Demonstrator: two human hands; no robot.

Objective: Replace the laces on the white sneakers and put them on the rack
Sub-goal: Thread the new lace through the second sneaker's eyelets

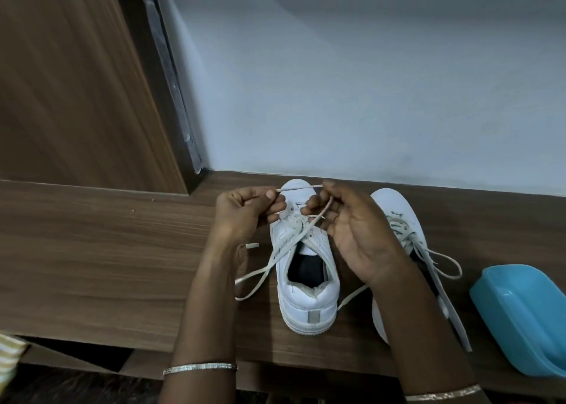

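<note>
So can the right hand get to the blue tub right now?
Probably, once it lets go: the right hand pinches the lace. The blue tub sits just past the other sneaker, with nothing over it.

A blue plastic tub (520,321) sits at four o'clock on the wood-grain desk (92,250), partly out of sight. A brown wooden panel (61,82) stands at ten o'clock and a pale wall (367,82) at one. A bit of striped cloth (9,364) shows at eight.
</note>
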